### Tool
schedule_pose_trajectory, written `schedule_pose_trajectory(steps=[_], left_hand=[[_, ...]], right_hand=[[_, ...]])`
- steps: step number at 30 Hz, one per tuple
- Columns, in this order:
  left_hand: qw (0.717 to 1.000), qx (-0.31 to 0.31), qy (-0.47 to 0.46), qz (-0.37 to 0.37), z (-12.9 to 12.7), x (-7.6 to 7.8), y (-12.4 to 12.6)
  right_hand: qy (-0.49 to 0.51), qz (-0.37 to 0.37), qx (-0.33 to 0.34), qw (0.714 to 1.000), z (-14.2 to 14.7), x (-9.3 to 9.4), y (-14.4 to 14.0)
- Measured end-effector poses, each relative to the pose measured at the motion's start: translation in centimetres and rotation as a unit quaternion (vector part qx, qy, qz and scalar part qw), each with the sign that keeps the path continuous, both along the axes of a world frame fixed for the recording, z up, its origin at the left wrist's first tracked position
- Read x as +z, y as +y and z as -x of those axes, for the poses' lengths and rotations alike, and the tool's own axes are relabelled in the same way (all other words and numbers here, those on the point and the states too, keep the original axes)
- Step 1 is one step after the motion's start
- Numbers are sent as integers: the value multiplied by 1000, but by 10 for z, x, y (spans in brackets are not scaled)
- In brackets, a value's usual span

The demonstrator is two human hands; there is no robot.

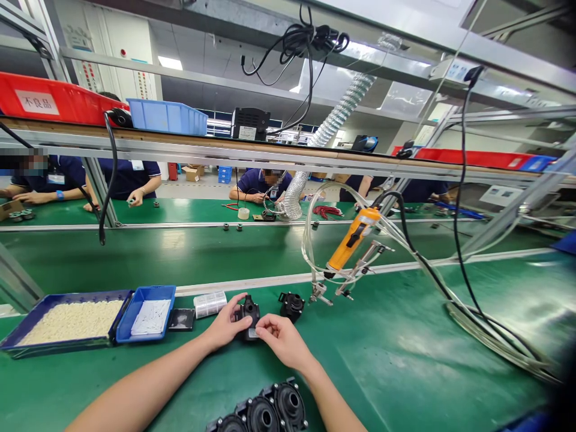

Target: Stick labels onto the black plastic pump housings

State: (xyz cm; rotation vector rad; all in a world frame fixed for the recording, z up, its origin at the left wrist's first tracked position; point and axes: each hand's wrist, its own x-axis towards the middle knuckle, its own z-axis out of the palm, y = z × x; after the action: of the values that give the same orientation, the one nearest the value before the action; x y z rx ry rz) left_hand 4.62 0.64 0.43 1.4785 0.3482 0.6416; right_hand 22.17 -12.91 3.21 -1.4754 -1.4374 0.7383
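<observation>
Both hands meet over one small black pump housing (248, 313) on the green bench mat (387, 360), just ahead of the person. Left hand (227, 326) is clamped around its left side, thumb over the top; right hand (279, 336) pinches what looks like a small pale label at the housing's lower front edge, fingertips (261, 328) touching the part. The label looks partly on, not yet smoothed flat, so I judge the piece mid-step. A second housing (291, 305) sits just beside it to the right, untouched, and a row of like black parts (265, 413) lies nearer the person; whether those are finished I cannot tell. The held housing stands upright, its short stub pointing up and away from the person, long axis roughly vertical. Tray of white pieces (67, 321), smaller blue tray (150, 315) and the hanging orange screwdriver (353, 240) are not in use.
</observation>
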Motion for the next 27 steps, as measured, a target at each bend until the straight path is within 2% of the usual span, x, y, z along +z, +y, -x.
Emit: schedule_pose_trajectory(steps=[16,27], left_hand=[[1000,5,6,-14,0,0,-1],[1000,-4,-2,-13,-1,-3,2]], right_hand=[[-28,-12,-10,1000,0,1,1],[-122,-28,-17,992,-4,9,-4]])
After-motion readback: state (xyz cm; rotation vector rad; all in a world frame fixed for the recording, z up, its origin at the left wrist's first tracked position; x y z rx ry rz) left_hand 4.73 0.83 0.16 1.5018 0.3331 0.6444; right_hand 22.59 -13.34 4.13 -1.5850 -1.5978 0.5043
